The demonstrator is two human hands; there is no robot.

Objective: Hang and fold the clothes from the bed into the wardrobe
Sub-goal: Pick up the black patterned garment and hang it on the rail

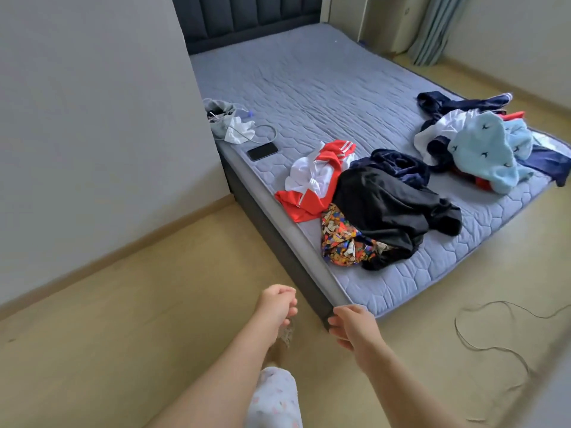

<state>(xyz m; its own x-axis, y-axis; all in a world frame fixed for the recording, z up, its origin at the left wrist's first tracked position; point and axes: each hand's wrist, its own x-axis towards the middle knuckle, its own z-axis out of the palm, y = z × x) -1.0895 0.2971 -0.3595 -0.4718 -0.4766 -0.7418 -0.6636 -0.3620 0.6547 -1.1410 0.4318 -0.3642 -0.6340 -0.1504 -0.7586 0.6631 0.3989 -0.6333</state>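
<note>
Clothes lie in two heaps on the blue quilted mattress (pixel 309 88). The near heap has a red and white garment (pixel 312 186), a black garment (pixel 389 208), a colourful patterned one (pixel 340 242) and a dark blue one (pixel 398 165). The far heap at the right edge holds a light blue fleece (pixel 485 152), white cloth (pixel 445 128) and navy clothes (pixel 457 103). My left hand (pixel 278 304) and my right hand (pixel 352 325) hang over the floor by the bed's near corner, fingers loosely curled, holding nothing. No wardrobe shows.
A black phone (pixel 262 151), a cable and a grey pouch (pixel 222 115) with white cloth lie at the bed's left edge beside a white wall (pixel 92 118). A thin cable (pixel 494 335) snakes over the floor at right. A curtain (pixel 432 26) hangs at the back.
</note>
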